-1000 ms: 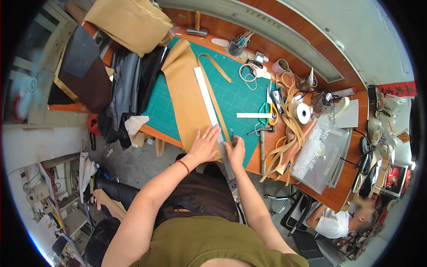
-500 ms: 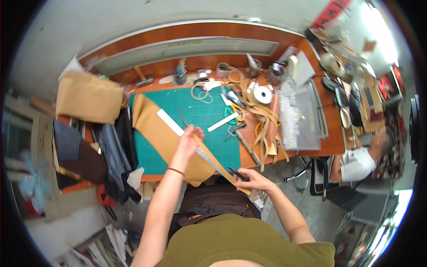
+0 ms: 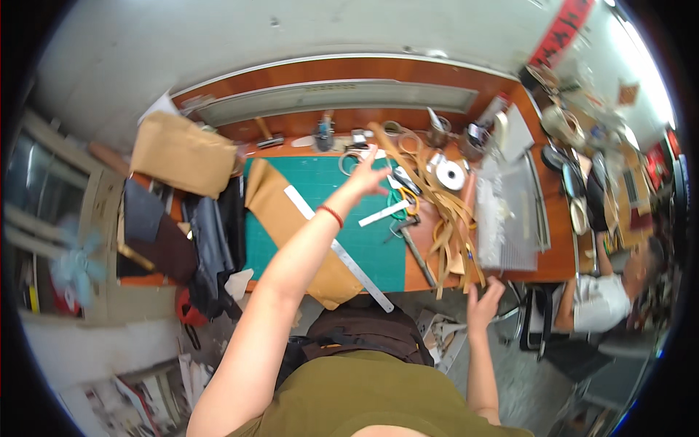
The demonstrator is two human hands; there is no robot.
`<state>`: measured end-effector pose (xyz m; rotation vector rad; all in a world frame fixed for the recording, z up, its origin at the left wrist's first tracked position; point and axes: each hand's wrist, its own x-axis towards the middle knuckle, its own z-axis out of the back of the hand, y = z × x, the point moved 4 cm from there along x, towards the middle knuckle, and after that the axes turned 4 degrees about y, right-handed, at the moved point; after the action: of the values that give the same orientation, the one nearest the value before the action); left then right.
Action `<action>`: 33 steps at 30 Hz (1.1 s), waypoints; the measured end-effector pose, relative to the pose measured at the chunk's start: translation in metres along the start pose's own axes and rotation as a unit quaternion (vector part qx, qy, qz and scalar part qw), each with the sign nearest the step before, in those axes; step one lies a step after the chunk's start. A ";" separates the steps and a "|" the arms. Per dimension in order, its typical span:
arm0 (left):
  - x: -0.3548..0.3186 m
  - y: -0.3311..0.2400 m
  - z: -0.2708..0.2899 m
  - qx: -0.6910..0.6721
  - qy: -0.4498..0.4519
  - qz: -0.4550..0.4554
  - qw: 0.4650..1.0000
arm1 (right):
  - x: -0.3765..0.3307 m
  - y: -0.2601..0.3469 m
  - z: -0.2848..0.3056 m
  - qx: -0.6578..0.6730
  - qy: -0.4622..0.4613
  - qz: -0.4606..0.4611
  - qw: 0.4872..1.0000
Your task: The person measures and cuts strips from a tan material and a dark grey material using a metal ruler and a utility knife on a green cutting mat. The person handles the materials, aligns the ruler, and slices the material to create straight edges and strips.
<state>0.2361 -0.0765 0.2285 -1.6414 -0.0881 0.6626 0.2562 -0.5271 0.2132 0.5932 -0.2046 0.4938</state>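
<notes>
My left hand (image 3: 365,178) reaches over the far side of the green cutting mat (image 3: 378,258), fingers spread. Just beyond its fingers, a long tan leather strip (image 3: 394,151) slants toward a heap of similar strips (image 3: 448,211). My right hand (image 3: 484,304) is off the bench's front edge, its thumb and fingers apart; no tool shows in it. A large tan leather piece (image 3: 282,229) lies diagonally on the mat, its far end curled. Across it rests a steel ruler (image 3: 360,277), its near end past the bench edge; my left forearm hides its middle.
Scissors with green and yellow handles (image 3: 409,200), a short white strip (image 3: 384,213) and a hammer (image 3: 419,255) lie right of centre. A white spool (image 3: 450,175) stands behind the strips. Dark material (image 3: 211,233) hangs at left. A person (image 3: 604,298) sits at right.
My left hand has swung away and right from the ruler, and the cut strip has left the ruler's edge for the heap. My right hand moved right; its black tool no longer shows.
</notes>
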 end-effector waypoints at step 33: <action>-0.188 0.200 0.097 -0.412 -0.214 0.091 0.881 | -0.024 0.012 -0.203 0.169 0.466 0.145 0.856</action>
<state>-0.0268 -0.1097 0.1084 -2.2978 -0.6155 1.2413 0.2388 -0.4099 0.0460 0.6045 0.7479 1.0720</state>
